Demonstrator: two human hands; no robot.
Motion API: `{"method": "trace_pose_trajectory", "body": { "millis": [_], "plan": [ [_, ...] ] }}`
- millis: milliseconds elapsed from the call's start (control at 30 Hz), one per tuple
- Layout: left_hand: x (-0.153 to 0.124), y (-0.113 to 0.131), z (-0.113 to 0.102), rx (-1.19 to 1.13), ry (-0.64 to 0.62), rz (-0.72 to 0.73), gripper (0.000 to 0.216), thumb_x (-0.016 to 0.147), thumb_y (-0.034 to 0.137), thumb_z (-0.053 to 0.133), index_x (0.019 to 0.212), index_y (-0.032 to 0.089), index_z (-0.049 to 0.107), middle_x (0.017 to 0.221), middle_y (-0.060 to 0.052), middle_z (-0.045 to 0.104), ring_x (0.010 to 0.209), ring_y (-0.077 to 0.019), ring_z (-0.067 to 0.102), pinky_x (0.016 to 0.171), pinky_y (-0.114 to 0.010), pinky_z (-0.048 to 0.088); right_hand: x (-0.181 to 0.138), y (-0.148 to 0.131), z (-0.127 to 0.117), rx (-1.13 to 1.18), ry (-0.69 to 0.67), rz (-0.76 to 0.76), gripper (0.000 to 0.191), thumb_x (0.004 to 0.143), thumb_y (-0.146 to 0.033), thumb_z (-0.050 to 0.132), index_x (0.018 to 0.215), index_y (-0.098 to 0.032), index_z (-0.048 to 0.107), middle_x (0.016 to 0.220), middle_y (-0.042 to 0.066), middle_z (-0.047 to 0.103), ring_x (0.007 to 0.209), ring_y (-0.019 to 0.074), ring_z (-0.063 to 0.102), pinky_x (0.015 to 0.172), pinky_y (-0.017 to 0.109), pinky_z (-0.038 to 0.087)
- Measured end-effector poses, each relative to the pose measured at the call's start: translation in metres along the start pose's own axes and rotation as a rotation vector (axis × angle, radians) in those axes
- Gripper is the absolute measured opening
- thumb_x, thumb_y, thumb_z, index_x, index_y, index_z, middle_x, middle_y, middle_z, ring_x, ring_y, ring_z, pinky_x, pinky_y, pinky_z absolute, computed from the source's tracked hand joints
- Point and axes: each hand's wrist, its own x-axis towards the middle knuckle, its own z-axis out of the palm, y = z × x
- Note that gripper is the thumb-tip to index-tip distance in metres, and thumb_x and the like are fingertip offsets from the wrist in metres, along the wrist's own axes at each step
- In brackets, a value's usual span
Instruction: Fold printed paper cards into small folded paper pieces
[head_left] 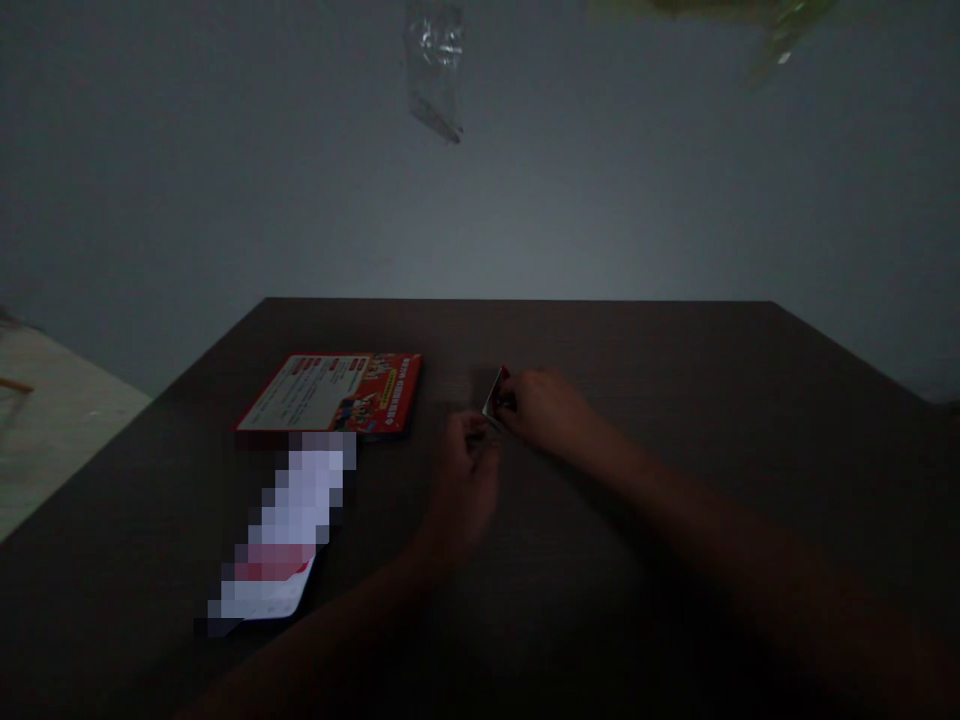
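In the head view my right hand (536, 400) is closed on a small thin card-like piece (494, 392), reddish and whitish, tilted up over the dark table. Most of that piece is hidden by my fingers, and the dim light leaves its kind unclear. Just below and to the left is my left hand (469, 460), its fingers curled with a gap between thumb and forefinger. Its fingertips come close to the piece's lower end; whether they touch it I cannot tell.
A red printed box or booklet (330, 395) lies on the dark table (600, 335) at the left. Nearer me is a lit phone (281, 600), mostly pixelated. Behind the table rises a grey wall (600, 200) with a clear plastic pouch (436, 75) on it.
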Motion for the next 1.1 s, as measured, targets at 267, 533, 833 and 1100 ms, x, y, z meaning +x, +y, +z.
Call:
{"method": "trace_pose_trajectory", "body": {
  "millis": [267, 533, 833, 1100],
  "plan": [
    [-0.002, -0.007, 0.001, 0.203, -0.068, 0.112, 0.034, 0.082, 0.016, 0.049, 0.115, 0.019, 0.043, 0.116, -0.009, 0.052, 0.109, -0.0218, 0.050, 0.093, -0.040, 0.039, 0.018, 0.001, 0.013, 0.005, 0.054, 0.069, 0.020, 0.077, -0.019, 0.053, 0.077, -0.013, 0.071, 0.076, 0.016, 0.071, 0.068, 0.0258, 0.065, 0.059, 0.033, 0.043],
    [-0.001, -0.001, -0.002, 0.250, -0.044, 0.101, 0.032, 0.081, 0.015, 0.048, 0.113, 0.017, 0.044, 0.114, -0.010, 0.052, 0.109, -0.0226, 0.050, 0.094, -0.041, 0.038, 0.011, -0.001, 0.002, 0.165, 0.123, 0.094, 0.019, 0.076, -0.026, 0.057, 0.079, -0.018, 0.074, 0.073, 0.009, 0.072, 0.064, 0.0208, 0.063, 0.059, 0.029, 0.041],
    [0.003, -0.004, -0.002, 0.342, -0.039, 0.164, 0.037, 0.080, 0.015, 0.050, 0.117, 0.018, 0.044, 0.121, -0.010, 0.052, 0.112, -0.0231, 0.048, 0.097, -0.042, 0.036, -0.015, 0.011, 0.015, 0.510, 0.321, 0.207, 0.024, 0.082, -0.031, 0.050, 0.084, -0.018, 0.070, 0.075, 0.005, 0.071, 0.065, 0.0170, 0.064, 0.060, 0.027, 0.043],
    [0.004, -0.001, -0.006, 0.339, -0.051, 0.202, 0.038, 0.080, 0.013, 0.049, 0.117, 0.017, 0.045, 0.121, -0.009, 0.053, 0.113, -0.0240, 0.048, 0.097, -0.042, 0.037, -0.021, 0.012, 0.052, 0.783, 0.475, 0.340, 0.023, 0.080, -0.036, 0.050, 0.081, -0.015, 0.060, 0.071, 0.004, 0.066, 0.063, 0.0159, 0.060, 0.059, 0.027, 0.045]
  ]
}}
